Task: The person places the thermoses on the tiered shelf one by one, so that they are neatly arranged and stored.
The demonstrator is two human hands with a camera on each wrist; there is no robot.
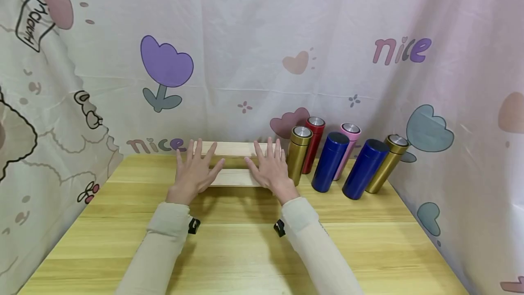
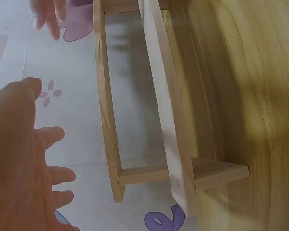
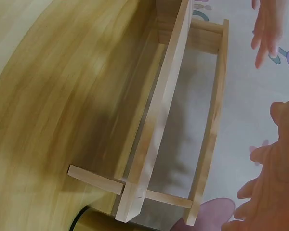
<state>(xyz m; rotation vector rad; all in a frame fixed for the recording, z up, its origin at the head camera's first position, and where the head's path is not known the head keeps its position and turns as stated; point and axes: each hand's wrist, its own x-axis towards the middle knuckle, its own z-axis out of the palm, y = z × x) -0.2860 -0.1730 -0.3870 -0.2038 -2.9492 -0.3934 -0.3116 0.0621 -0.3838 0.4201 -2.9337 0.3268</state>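
A pale wooden rack (image 1: 235,178) with two long slats joined by crosspieces stands near the back of the table. Above its left end, my left hand (image 1: 192,174) is held palm down with the fingers spread. My right hand (image 1: 269,167) is spread the same way over the right end, close to a gold bottle (image 1: 299,155). In the left wrist view, a gap shows between the left fingers (image 2: 62,174) and the rack (image 2: 164,96). The right wrist view likewise shows the right fingers (image 3: 248,188) apart from the rack (image 3: 156,118). Neither hand holds anything.
Right of the rack stand a red bottle (image 1: 314,142), a pink bottle (image 1: 351,129), two blue bottles, one nearer the rack (image 1: 330,165) and one farther right (image 1: 363,172), and another gold bottle (image 1: 395,147). A printed curtain (image 1: 245,49) hangs behind the wooden table (image 1: 237,249).
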